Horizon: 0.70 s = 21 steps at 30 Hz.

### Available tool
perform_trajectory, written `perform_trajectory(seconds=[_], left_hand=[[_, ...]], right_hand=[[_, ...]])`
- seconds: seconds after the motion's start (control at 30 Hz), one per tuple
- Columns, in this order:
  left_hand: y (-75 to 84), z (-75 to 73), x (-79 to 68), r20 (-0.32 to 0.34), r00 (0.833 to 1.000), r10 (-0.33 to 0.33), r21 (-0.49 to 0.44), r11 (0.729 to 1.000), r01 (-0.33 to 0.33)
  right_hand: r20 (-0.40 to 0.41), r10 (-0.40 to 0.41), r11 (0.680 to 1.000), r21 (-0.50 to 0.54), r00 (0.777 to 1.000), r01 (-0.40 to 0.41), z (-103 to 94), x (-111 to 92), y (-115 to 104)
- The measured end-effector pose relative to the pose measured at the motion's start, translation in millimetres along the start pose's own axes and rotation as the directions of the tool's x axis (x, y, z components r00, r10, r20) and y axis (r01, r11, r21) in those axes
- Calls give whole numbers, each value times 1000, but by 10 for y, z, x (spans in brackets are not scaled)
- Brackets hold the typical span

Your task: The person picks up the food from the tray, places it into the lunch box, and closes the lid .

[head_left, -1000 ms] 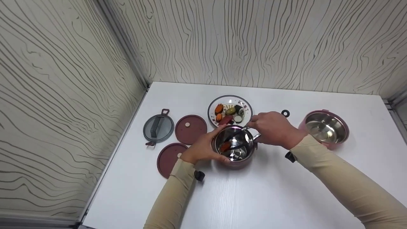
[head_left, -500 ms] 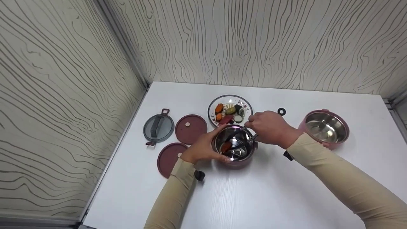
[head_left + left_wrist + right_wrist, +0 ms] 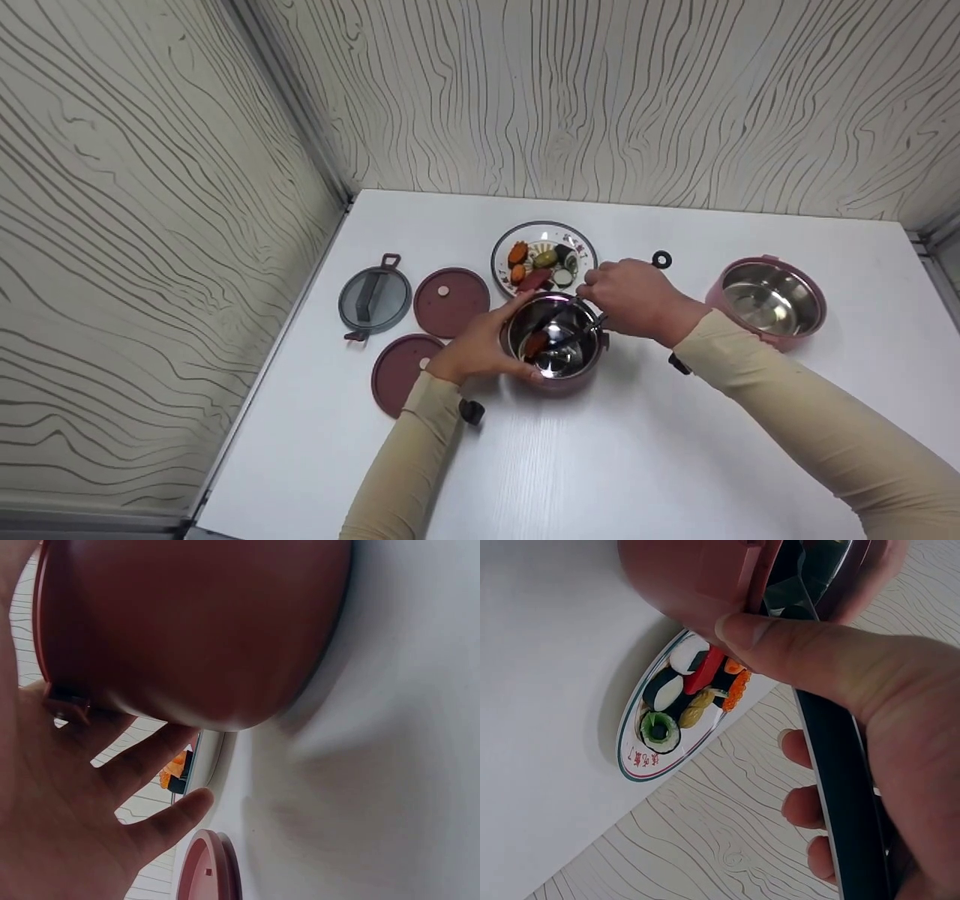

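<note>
My left hand (image 3: 482, 346) grips a pink pot (image 3: 559, 388) with a shiny metal inside, thumb at the near rim and fingers along the far side. In the left wrist view some fingers are spread beside the pot wall. Dark tongs (image 3: 840, 787) with metal edges are held in my right hand (image 3: 637, 300); the thumb presses on one arm and the other fingers lie along the far side. The tongs reach down into the pot, where a reddish-orange sushi piece (image 3: 535, 344) lies at their tips. Whether the tips still pinch it, I cannot tell.
Behind the pot stands a patterned plate (image 3: 513, 237) with several toy-like sushi pieces. Two maroon lids (image 3: 451, 304) and a grey handled lid (image 3: 390, 300) lie left. A second pink pot (image 3: 784, 343) stands right. A black ring (image 3: 661, 259) shows beyond my right hand.
My right hand has shifted slightly left, and the tongs' arms have come closer together. The black ring has moved left with it. My left hand stays on the pot.
</note>
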<state>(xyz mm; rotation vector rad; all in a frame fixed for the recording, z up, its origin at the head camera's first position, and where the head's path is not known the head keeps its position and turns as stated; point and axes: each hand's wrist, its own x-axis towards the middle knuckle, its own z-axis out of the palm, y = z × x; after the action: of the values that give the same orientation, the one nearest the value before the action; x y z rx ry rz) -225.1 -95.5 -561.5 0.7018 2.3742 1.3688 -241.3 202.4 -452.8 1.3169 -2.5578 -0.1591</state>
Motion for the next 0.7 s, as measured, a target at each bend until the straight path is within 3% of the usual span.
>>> perform_trajectory(seconds=[0.5, 0.7], left_hand=[[-5, 15, 1, -6, 1000, 24, 8, 1000, -24], [5, 7, 7, -8, 1000, 24, 7, 1000, -24]], right_hand=[[3, 14, 1000, -28, 1000, -14, 63, -28, -10], [9, 46, 999, 15, 999, -46, 58, -96, 7]])
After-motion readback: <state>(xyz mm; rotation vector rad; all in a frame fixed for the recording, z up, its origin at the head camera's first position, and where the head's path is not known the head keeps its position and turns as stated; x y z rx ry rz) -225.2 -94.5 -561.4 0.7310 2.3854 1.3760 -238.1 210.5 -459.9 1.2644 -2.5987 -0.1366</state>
